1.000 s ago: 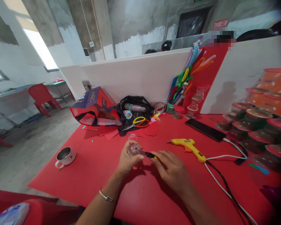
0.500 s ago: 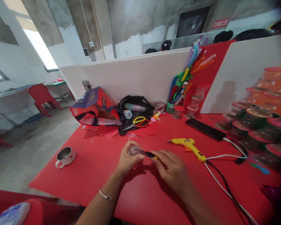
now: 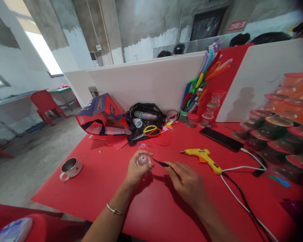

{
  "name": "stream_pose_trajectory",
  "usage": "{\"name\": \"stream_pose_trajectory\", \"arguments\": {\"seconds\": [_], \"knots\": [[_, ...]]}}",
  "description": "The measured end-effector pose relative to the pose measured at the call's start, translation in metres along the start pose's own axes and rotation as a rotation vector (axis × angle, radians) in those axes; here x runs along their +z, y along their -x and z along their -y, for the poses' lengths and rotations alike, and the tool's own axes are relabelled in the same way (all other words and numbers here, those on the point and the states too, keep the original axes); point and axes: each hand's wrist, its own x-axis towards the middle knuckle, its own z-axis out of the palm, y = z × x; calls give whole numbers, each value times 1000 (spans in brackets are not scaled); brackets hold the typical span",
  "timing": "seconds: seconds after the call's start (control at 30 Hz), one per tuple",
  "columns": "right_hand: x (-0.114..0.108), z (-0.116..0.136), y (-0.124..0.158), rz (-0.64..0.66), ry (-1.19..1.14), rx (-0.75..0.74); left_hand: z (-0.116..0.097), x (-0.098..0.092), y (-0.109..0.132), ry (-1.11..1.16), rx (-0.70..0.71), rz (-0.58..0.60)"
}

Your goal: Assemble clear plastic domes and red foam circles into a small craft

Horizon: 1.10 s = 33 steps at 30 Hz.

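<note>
My left hand [image 3: 135, 171] is wrapped round a small clear plastic cup [image 3: 143, 160], with a small mark or hole at the middle of its round face. In my right hand [image 3: 185, 179] is a utility knife [image 3: 163, 164], its thin dark blade pointing left at the cup's rim, apart from the round face. Just beyond the cup, another clear plastic piece [image 3: 143, 147] rests on the red table [image 3: 151, 208].
A yellow glue gun [image 3: 203, 156] and black phone [image 3: 221, 139] lie to the right. Stacked clear cups [image 3: 280, 124] stand far right. Scissors [image 3: 147, 132], a black plastic bag [image 3: 146, 111] and a red-blue bag [image 3: 101, 112] are behind; a mug [image 3: 70, 168] stands left.
The knife blade has come off the cup's face and moved slightly right. The cup's face now shows more fully in my left hand.
</note>
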Motion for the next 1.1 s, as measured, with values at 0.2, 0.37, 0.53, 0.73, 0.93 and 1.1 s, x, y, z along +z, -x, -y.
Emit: {"name": "stream_pose_trajectory", "arguments": {"seconds": [0.2, 0.37, 0.53, 0.73, 0.93, 1.1], "knots": [[0, 0, 1, 16, -13, 5, 3, 1, 2, 58, -60, -21], [-1, 1, 0, -8, -6, -9, 0, 1, 3, 26, -92, 75], [-1, 3, -2, -3, -19, -15, 2, 1, 2, 102, -113, 68], [-1, 4, -2, -23, 25, -55, 2, 3, 3, 131, -97, 54], [-1, 3, -2, -17, 31, -73, 1, 0, 4, 24, -95, 93], [-2, 3, -3, -25, 39, -81, 4, -2, 3, 14, -81, 104]]}}
